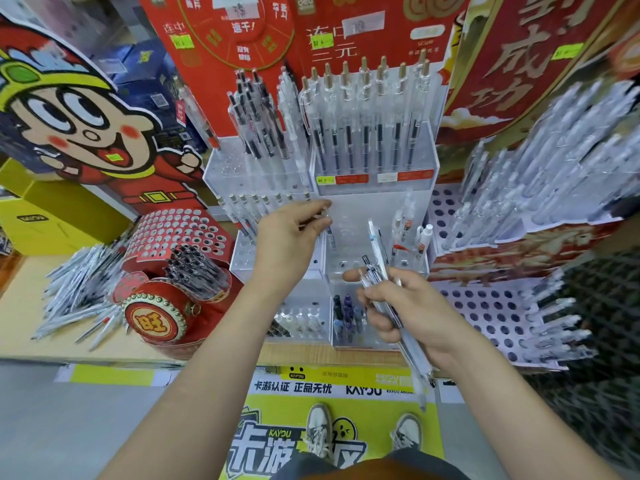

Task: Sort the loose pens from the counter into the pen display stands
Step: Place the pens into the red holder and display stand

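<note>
Left hand point(289, 242): grip pinched on one clear pen point(328, 233), tip down, over the middle tier of the clear stand point(377, 209); whether the tip is in a hole, can't tell.
Right hand point(412, 311): grip clenched on a bundle of pens point(388, 289), ends sticking out above and below the fist, over the stand's front tier.
Clear stand: at the desk's front edge, centre; back tier holds upright gold-capped pens point(363, 112).
Loose pens point(81, 289): heaped on the desk point(41, 344) at its left side, beside the red drum stand point(162, 306).
Drum stand: part full, many top holes open.
White stand point(491, 306): desk's right side, pens blurred.
Floor: yellow mat point(270, 414), two sneakers.
</note>
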The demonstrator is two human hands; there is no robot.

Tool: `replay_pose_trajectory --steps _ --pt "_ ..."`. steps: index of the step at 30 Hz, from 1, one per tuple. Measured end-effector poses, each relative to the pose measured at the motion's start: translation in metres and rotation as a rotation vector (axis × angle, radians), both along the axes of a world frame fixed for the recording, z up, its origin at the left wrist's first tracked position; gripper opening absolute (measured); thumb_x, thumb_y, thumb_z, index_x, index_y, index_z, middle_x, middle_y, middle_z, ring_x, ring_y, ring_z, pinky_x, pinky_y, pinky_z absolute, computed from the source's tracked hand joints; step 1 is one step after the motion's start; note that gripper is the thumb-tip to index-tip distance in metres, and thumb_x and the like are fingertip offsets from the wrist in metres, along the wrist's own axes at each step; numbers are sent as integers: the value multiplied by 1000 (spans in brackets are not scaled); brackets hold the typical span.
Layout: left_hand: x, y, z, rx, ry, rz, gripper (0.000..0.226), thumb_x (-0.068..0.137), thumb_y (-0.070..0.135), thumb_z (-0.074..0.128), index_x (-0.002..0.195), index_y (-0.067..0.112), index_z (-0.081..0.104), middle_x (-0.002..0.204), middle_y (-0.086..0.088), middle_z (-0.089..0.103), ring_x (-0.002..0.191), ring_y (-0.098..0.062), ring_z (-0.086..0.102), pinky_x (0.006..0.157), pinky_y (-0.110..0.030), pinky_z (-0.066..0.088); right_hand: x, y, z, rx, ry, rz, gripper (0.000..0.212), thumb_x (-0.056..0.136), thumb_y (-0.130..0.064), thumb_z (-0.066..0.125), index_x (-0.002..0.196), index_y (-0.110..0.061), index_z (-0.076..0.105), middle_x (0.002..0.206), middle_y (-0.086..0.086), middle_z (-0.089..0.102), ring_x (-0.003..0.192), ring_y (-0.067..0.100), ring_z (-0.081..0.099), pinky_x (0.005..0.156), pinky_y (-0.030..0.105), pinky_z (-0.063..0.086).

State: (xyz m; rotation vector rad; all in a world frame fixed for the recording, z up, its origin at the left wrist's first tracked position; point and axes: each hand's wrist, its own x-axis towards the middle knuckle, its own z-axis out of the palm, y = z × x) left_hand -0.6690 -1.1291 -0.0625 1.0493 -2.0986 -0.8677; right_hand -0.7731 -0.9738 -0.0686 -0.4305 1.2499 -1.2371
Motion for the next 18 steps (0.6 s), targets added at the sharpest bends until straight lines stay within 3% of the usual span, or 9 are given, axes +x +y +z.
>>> replay_pose_trajectory --steps 7,11,14,16,18 --pt "-1 -3 0 -12 -130 -23 28 84 8 70 112 11 69 88 10 65 88 -7 65 87 -21 51 -3 -1 -2 -74 -188 28 29 96 -9 50 121 -13 64 83 9 67 46 11 40 41 19 26" --pt "6 2 4 -24 -184 -28 37 84 9 71 121 13 65 97 -3 73 90 -13 68 90 -33 53 0 -2 -4 -98 -172 65 34 92 -16 55 125 -9 59 88 11 71 45 12 42 41 19 28" --pt "15 20 16 -159 -76 54 28 89 13 66 116 13 68 91 1 73 79 -14 68 78 -32 55 0 -1 -2 -111 -98 107 29 97 -10 51 125 -7 57 83 10 69 44 13 39 42 19 29" --pt "16 34 26 -38 -7 32 19 93 21 62 110 18 70 84 10 71 74 -7 66 72 -28 54 -1 -1 -1 -127 -62 142 25 99 -7 49 122 -7 57 79 10 66 43 13 38 42 20 30" --pt "11 42 31 195 -66 -62 20 94 29 59 110 22 67 82 10 70 72 -5 66 68 -23 52 -1 -2 2 -148 -26 188 21 99 -5 50 118 -7 57 76 10 64 42 13 38 41 19 32"
